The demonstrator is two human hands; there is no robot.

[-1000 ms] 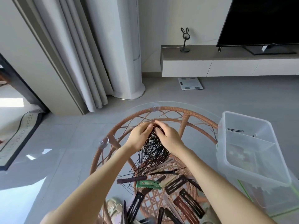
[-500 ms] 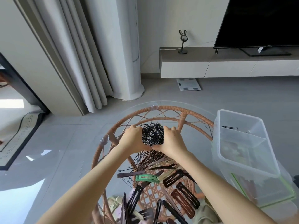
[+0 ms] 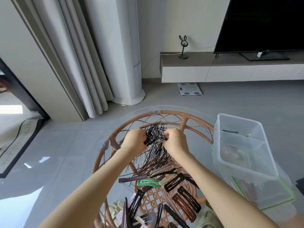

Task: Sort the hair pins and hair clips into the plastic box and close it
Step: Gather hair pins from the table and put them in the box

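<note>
Both hands clamp one bundle of black hair pins (image 3: 155, 135): the left hand (image 3: 135, 139) curled on its left flank, the right hand (image 3: 175, 142) on its right, likely to square the loose ends. Stray pins trail below the grip onto the tabletop (image 3: 113, 155), with the hair clips (image 3: 174, 180) nearer you. The plastic box (image 3: 219, 145) stands open, right of the grip.

- Floor (image 3: 230, 102): lg grey tiles, glossy, pale reflections at left.
- Wall (image 3: 181, 17): plain white.
- Curtains (image 3: 74, 63): light grey, full-length, hanging in folds.
- White column unit (image 3: 125, 55) stands on floor just beside curtains.
- Low cabinet (image 3: 230, 73) vs. back wall: white fronts, brown top.
- TV (image 3: 263, 22), dark screen, on cabinet top; bunny-eared stand (image 3: 183, 46) at cabinet's left end.
- White scale (image 3: 189, 89) on floor near cabinet.
- Dark-edged rug (image 3: 18, 139) far left; bright sunlight patch (image 3: 10, 109) beyond.
</note>
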